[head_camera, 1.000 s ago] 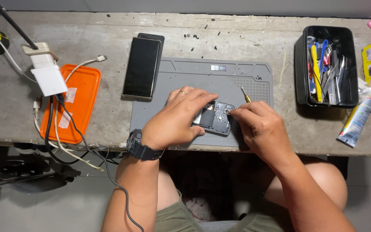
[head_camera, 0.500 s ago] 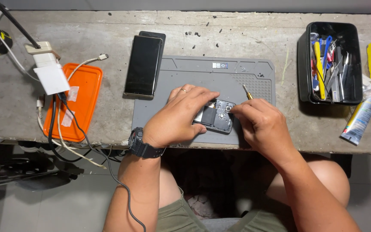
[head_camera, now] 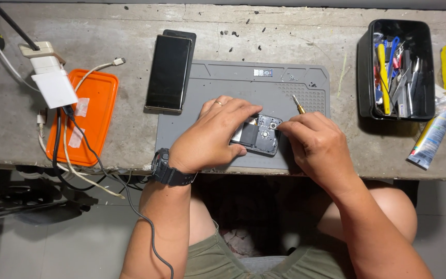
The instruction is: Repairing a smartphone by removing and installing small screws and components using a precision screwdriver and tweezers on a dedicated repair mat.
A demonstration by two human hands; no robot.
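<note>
left hand (head_camera: 210,137) fingers gripping opened phone (head_camera: 260,135) on grey mat (head_camera: 243,85), near bench front edge | right hand (head_camera: 318,147) fingers pinching screwdriver (head_camera: 298,105), touching phone's right end

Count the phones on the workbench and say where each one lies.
2. A black phone lies face up at the grey mat's left edge. An opened phone sits on the mat, steadied by the left hand, the right hand beside it.
</note>
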